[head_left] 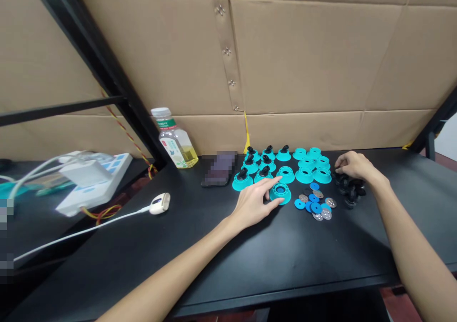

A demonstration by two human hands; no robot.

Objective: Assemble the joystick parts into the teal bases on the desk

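Observation:
My left hand (253, 202) holds a teal flared plastic ring (280, 199) between thumb and fingers; a blue disc (281, 189) sits inside it. My right hand (352, 166) reaches into a pile of black swivel-like fittings (352, 191), its fingertips curled down on one; what they pinch is partly hidden. Between the hands lie loose blue discs (315, 208) and silver perforated discs (326, 213). Behind my left hand stand several teal rings with black fittings in them (250, 165). To their right are several teal rings without fittings (304, 175).
A drink bottle (178, 143) and a phone (219, 169) stand and lie at the back left of the black table (221, 274). A white power strip (96, 184) and a cream plug-like device on a cable (159, 203) are farther left. Cardboard (314, 65) walls the back.

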